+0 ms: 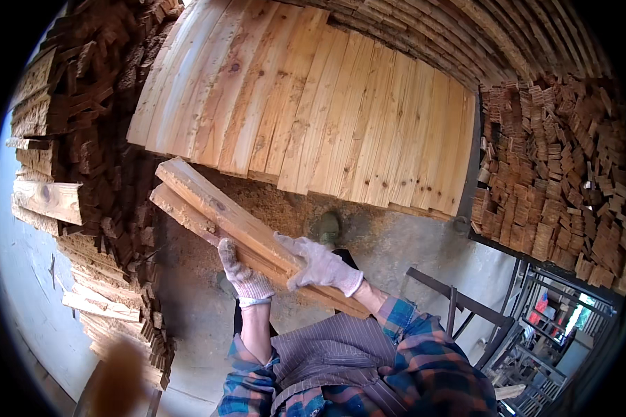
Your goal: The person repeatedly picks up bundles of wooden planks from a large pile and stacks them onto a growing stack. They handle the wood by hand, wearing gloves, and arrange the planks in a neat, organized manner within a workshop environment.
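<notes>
Two or more rough pale wooden boards (222, 210) lie slantwise across the front of my body, held together in a small stack. Around the lower edge of the stack closes my left hand (243, 274), in a whitish knitted glove. My right hand (323, 264), gloved alike, grips the boards from above, nearer their right end. The boards' far left ends reach up close to a broad row of planks (306, 97) laid side by side. My palms hide part of the boards.
Tall stacks of cut wood (97, 139) stand on the left. More wood pieces (542, 181) are piled on a dark metal rack (459, 299) at the right. Long strips (424, 28) lie behind the planks. The concrete floor (195, 306) carries sawdust. A blurred brown thing (122, 375) shows lower left.
</notes>
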Motion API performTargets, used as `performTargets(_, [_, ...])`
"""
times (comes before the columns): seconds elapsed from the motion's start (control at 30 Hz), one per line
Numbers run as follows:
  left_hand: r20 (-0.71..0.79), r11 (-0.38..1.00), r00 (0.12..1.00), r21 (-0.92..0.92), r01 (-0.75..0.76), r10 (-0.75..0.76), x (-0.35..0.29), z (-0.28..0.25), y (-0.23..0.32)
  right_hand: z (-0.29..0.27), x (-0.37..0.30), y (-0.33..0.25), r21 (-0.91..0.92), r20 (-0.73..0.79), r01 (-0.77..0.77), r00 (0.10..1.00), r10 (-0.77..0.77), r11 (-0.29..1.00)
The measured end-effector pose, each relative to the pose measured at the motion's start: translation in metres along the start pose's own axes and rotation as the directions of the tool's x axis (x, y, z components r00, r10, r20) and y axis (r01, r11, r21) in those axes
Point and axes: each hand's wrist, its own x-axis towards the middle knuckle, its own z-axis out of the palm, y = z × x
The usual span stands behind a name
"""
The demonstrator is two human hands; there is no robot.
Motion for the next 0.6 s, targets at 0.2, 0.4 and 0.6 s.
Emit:
performTargets(0.2, [-0.119, 0.939, 0.937, -0.143, 0.312, -0.330, 0.044, 0.029, -0.106, -0.130, -0.058, 0.070, 0.139, -0.225, -0.009, 0.974, 0.040, 0.990])
performTargets(0.4, [-0.292, 0.982, 0.939, -0.104, 0.159, -0.183, 0.064, 0.156, -0.130, -0.222, -0.066, 0.076, -0.150, -0.309, -0.287, 0.923, 0.231, 0.946])
performTargets(0.6, [-0.153, 0.995, 0.984, 0.049, -0.088, 0.094, 0.071, 0.106, -0.133, -0.225, -0.027, 0.057, -0.257, -0.257, -0.242, 0.950, 0.175, 0.936])
